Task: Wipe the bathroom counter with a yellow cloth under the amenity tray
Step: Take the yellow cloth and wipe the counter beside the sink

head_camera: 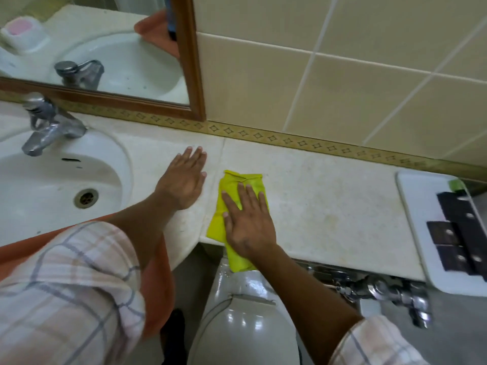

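Both hands lie flat, fingers spread: right hand [249,222] presses yellow cloth [237,198] onto the surface [329,206]; left hand [181,180] rests bare beside it.

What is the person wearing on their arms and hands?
Nothing covers the hands: the left hand and right hand are bare, with no gloves, rings or watch showing. Both forearms are bare too. Higher up are loose checked sleeves, a left sleeve and a right sleeve, pale cream with thin grey-blue and peach lines.
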{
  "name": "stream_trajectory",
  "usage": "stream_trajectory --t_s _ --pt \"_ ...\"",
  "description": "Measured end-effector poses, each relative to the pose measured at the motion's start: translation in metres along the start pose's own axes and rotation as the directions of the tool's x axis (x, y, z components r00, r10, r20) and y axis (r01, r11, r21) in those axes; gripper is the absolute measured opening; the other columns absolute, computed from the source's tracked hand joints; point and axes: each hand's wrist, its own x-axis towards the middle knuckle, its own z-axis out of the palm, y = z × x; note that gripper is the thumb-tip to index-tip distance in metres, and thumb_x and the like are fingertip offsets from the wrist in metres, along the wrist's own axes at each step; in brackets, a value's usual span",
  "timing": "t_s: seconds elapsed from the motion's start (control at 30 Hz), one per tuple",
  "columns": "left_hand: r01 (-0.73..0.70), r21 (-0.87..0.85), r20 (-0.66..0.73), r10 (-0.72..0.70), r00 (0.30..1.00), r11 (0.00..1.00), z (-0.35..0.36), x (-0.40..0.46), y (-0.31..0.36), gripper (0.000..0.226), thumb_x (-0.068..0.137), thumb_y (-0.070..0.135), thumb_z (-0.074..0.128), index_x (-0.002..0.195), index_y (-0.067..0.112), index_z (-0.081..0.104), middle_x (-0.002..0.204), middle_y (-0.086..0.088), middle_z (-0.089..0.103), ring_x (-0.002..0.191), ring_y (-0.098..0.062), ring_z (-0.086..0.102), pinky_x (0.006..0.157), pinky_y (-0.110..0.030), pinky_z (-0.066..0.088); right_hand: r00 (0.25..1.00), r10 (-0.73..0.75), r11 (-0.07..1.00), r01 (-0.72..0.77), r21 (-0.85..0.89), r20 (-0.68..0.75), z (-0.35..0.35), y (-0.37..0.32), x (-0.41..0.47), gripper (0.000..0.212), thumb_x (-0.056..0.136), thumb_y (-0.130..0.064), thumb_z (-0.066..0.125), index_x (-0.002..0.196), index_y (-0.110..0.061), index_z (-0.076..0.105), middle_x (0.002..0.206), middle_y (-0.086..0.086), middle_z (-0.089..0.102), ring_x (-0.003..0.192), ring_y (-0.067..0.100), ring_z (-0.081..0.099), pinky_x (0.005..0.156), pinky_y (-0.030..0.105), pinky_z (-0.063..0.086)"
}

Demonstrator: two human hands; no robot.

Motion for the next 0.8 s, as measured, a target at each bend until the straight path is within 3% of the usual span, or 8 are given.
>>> stream_trajectory --t_s 0.17,0.33,0.8 --pt "-0.008 -0.001 0.031 0.008 0.999 1.000 0.002 0.002 -0.002 0.060 0.101 0.042 0.013 0.155 0.015 0.009 0.164 -0.004 0.005 0.151 -0.022 0.000 0.123 -0.042 0.005 0.985 0.170 0.985 -0.171 -0.021 -0.021 -0.025 0.099 -0.052 0.053 0.097 -0.039 0.036 0.148 -0.026 0.039 0.159 0.014 0.031 0.149 0.033 0.023 0.121 0.052 0.016" --pt "-0.002 -0.010 0.036 0.003 0.999 1.000 -0.004 0.000 0.004 0.059 0.102 0.039 0.016 0.154 0.013 0.010 0.164 -0.006 0.005 0.151 -0.023 0.000 0.123 -0.042 0.005 0.922 0.388 0.921 -0.388 -0.043 -0.009 -0.067 0.217 -0.106 0.057 0.097 -0.045 0.026 0.152 -0.030 0.029 0.162 0.013 0.022 0.151 0.029 0.014 0.122 0.050 0.012" --pt "-0.006 -0.026 -0.026 0.005 1.000 1.000 0.004 0.005 0.003 0.068 0.095 0.046 0.009 0.153 0.013 0.017 0.163 -0.006 0.013 0.151 -0.023 0.006 0.122 -0.043 0.008 0.932 0.359 0.932 -0.361 -0.038 -0.052 -0.083 0.279 -0.022 0.048 0.102 -0.033 0.038 0.150 -0.025 0.037 0.162 0.012 0.023 0.151 0.030 0.016 0.123 0.046 0.010"
